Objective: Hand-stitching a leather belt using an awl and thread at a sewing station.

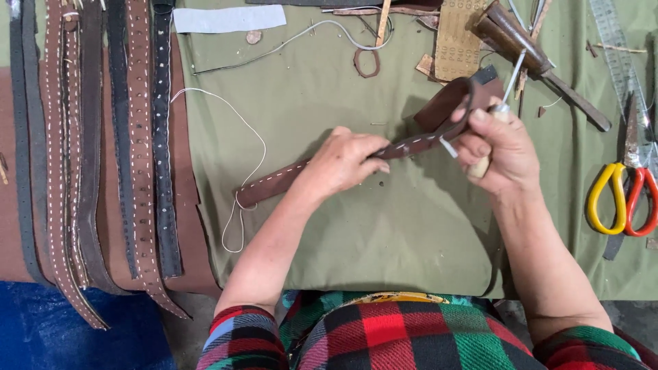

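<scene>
A brown leather strap with white stitching lies slantwise on the olive cloth, its right end curled up into a loop. My left hand pinches the strap near its middle. My right hand grips the looped end together with an awl that has a pale wooden handle and a metal shaft pointing up. White thread trails from the strap's left end in a long loop across the cloth.
Several stitched and punched leather straps hang side by side at the left. Red and yellow handled scissors lie at the right beside a clear ruler. Wooden-handled tools, leather scraps and a white strip lie at the back.
</scene>
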